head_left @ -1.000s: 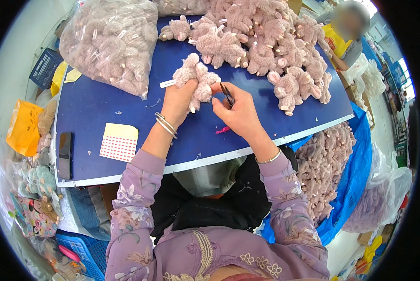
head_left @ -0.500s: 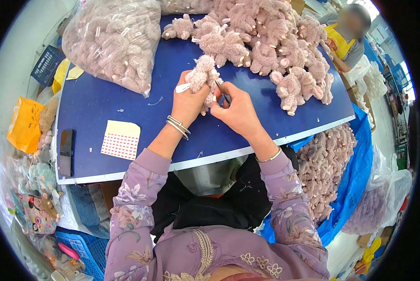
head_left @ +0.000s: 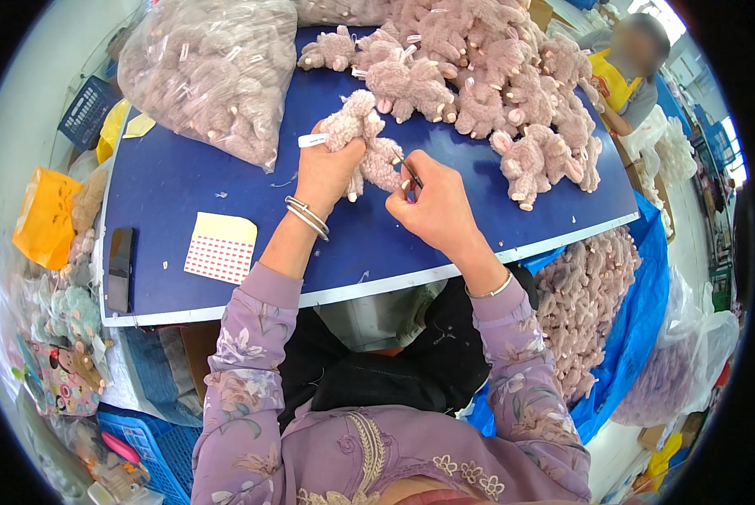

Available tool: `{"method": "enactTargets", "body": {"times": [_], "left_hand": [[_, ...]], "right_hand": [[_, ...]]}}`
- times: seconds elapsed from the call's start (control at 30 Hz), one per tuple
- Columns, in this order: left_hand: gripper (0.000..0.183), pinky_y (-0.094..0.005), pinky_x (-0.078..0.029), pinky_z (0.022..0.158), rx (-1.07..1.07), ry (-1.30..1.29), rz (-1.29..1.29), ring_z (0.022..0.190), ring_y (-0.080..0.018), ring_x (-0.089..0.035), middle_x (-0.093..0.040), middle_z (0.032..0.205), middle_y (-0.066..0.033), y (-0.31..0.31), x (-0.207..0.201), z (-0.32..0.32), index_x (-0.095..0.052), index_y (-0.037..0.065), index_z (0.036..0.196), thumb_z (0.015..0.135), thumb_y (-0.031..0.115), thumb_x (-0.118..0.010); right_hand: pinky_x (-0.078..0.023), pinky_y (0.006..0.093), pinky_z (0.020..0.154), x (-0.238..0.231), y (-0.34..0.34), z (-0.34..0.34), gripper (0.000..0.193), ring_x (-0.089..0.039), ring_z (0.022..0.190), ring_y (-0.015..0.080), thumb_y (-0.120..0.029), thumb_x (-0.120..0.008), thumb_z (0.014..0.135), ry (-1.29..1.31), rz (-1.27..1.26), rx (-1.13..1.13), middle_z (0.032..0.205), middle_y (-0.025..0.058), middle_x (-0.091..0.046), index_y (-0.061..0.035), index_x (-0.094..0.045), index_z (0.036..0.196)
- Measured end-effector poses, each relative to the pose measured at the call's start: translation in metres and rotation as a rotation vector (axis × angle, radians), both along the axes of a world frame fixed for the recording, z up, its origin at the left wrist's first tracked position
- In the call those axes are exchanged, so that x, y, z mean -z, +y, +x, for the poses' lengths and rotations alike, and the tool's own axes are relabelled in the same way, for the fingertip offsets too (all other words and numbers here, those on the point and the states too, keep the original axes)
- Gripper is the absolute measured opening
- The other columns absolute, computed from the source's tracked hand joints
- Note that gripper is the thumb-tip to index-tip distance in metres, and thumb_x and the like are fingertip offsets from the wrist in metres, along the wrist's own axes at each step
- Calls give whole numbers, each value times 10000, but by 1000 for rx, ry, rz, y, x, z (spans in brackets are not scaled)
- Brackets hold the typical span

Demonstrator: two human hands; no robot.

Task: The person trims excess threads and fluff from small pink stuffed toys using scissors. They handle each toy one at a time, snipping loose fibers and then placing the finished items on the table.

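Both hands shifted slightly nearer; pink plush toy (head_left: 362,143) sits mid-surface, gripped by left hand (head_left: 328,168). Right hand (head_left: 432,206) fingers pinch a thin dark tool (head_left: 408,171) at its leg. Toy pile (head_left: 487,80) far right, sticker sheet (head_left: 220,247) near left.

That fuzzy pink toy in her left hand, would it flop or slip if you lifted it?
The toy probably flops: its limbs dangle from the left hand. Likely light, since a loose grip holds it. The nubby fleece should hardly slip.
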State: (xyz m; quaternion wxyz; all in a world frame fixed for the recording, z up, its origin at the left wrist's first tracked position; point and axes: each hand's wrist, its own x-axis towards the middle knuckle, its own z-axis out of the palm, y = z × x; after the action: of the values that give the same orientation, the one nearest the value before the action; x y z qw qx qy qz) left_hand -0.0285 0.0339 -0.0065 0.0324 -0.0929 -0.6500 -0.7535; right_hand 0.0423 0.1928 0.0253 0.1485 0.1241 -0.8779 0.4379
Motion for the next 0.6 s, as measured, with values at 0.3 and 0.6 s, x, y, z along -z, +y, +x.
{"method": "enactTargets", "body": {"times": [0.3,0.6], "left_hand": [[298,-294,-539,618,41,-171,42,725,-151,-659,-693,899,-96,-11,12,-2,-621,-5,1089,878,205,-620],[313,-276,-516,678,254,-88,103,813,-103,-598,-661,905,-51,9,-3,18,-603,44,1076,891,295,-612]], "right_hand": [[-408,224,558,4,14,-17,265,-492,629,60,-204,-760,764,-53,-261,27,756,0,-596,-20,-592,856],[-428,233,711,30,26,-17,211,-503,791,114,-152,-652,892,33,-221,147,875,21,-531,4,-551,992]]}}
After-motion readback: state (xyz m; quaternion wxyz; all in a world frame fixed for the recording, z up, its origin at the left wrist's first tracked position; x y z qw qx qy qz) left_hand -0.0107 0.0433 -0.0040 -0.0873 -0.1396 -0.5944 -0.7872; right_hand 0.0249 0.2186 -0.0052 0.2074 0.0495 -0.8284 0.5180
